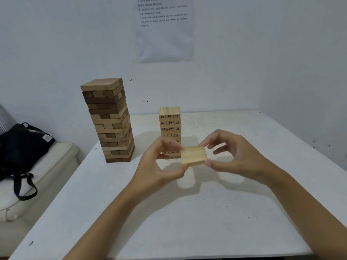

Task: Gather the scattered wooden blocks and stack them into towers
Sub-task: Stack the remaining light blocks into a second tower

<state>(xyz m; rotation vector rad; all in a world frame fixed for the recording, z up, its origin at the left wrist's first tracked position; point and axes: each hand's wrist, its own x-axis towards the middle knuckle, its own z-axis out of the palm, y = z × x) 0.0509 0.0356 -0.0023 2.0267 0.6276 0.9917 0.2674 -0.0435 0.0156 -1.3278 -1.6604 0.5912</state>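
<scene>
1. My left hand [161, 162] and right hand [232, 154] pinch a flat row of pale blocks [194, 155] by its ends, above the white table [187, 212].
2. Behind it stands a pale numbered tower [170, 122], with a taller, darker tower [110, 121] to the left.
3. The black bag [22, 145] hides its contents.

held blocks [194, 155]: pale matt wood, grain is seen | numbered tower [170, 121]: pale wood | tall tower [110, 121]: brown wood, matt | desk [187, 212]: white, matt, speckled | bag [22, 143]: dark cloth
</scene>
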